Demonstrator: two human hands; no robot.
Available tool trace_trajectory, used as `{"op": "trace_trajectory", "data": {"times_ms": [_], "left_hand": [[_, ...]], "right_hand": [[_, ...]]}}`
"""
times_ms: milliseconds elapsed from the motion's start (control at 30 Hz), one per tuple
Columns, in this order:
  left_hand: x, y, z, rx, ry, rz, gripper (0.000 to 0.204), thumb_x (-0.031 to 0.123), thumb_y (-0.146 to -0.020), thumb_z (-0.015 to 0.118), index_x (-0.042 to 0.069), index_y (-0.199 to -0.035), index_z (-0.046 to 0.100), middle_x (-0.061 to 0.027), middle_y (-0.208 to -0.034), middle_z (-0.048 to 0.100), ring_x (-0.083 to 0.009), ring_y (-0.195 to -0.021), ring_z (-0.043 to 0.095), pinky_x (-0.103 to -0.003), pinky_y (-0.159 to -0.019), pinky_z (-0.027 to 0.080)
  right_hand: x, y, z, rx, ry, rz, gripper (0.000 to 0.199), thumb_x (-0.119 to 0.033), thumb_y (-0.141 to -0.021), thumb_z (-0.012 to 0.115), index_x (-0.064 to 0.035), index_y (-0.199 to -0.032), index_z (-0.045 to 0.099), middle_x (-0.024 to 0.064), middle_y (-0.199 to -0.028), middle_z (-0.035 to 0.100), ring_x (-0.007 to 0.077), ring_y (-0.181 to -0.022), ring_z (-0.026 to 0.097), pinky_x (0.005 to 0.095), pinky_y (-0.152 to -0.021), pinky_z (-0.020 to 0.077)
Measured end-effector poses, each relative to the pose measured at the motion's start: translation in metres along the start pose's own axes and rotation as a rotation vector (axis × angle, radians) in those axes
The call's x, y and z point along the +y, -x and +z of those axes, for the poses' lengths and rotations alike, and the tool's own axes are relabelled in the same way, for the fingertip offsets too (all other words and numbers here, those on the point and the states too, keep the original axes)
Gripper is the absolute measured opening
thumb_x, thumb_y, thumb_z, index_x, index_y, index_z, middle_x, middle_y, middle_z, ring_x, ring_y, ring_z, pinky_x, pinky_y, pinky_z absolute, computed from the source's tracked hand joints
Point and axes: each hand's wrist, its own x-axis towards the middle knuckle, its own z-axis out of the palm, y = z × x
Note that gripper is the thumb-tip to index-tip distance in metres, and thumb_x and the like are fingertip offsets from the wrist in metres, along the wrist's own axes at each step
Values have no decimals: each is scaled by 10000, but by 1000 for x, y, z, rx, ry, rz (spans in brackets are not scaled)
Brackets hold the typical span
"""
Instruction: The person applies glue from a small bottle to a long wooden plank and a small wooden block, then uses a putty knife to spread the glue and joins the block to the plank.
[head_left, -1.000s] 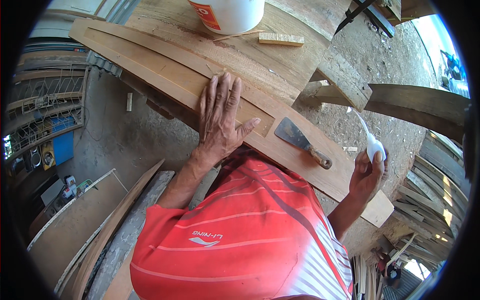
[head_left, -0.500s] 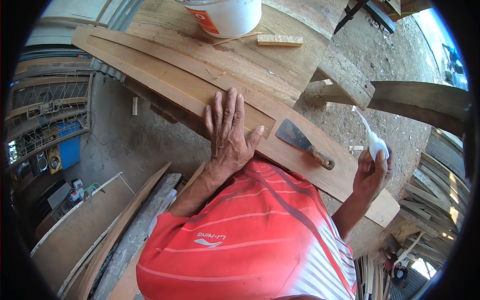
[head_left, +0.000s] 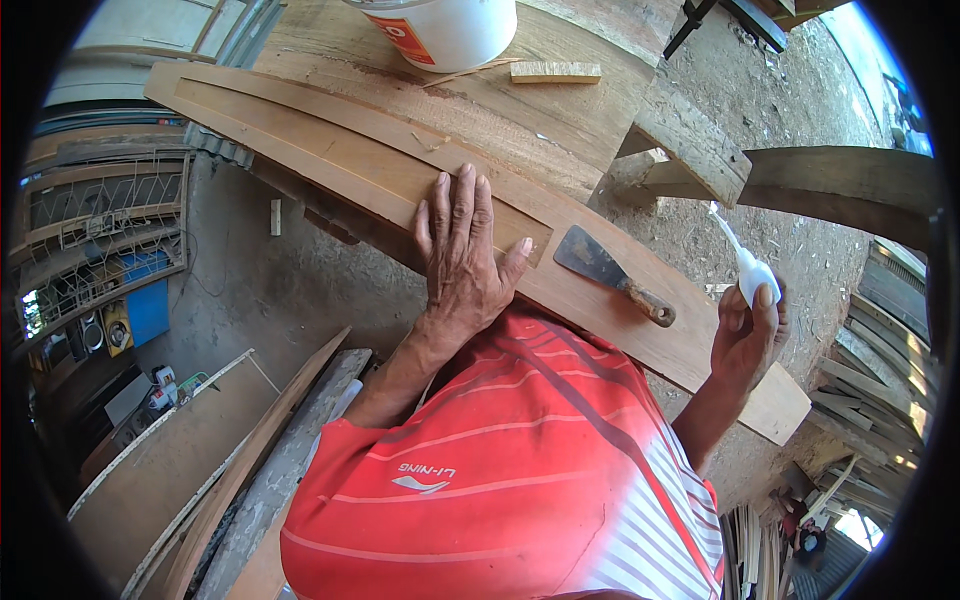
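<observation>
A long wooden panel (head_left: 350, 150) with a recessed middle lies slantwise across the workbench in front of me. My left hand (head_left: 465, 260) rests flat on it, fingers stretched over the recess and thumb apart, holding nothing. To the right of that hand a putty knife (head_left: 612, 275) with a dark blade and worn wooden handle lies on the panel. My right hand (head_left: 748, 335) is raised beside the panel's right end, fingers wrapped round a small white squeeze bottle (head_left: 757, 280). The bottle's long thin nozzle points up and away from me.
A white bucket (head_left: 450, 30) and a short wood offcut (head_left: 556, 73) stand on the workbench (head_left: 540, 125) beyond the panel. A wooden beam (head_left: 840, 195) runs off to the right. Stacked boards (head_left: 880, 370) lie at right; planks (head_left: 250, 460) lean at lower left.
The whole view has shifted slightly. My right hand still holds the bottle up, and my left hand stays flat on the panel; the putty knife has not moved on it.
</observation>
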Motion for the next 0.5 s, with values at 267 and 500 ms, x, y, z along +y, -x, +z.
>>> {"op": "trace_trajectory", "data": {"times_ms": [267,500], "left_hand": [[5,-6,0,-10,-34,2,852,464,-990,636,-26,-1622,341,-260,-1679,320,-476,-1540,285,-603,-1235,193],[-7,2,3,66,102,97,838,511,-990,653,35,-1626,387,-266,-1664,356,-504,-1520,327,-629,-1213,235]], "right_hand": [[0,0,1,-21,-19,9,294,-147,-1025,684,36,-1254,673,34,-774,638,66,-567,480,228,-508,343],[-1,6,-2,-28,-23,0,302,-147,-1032,677,43,-1267,670,42,-788,651,68,-566,483,231,-513,349]]}}
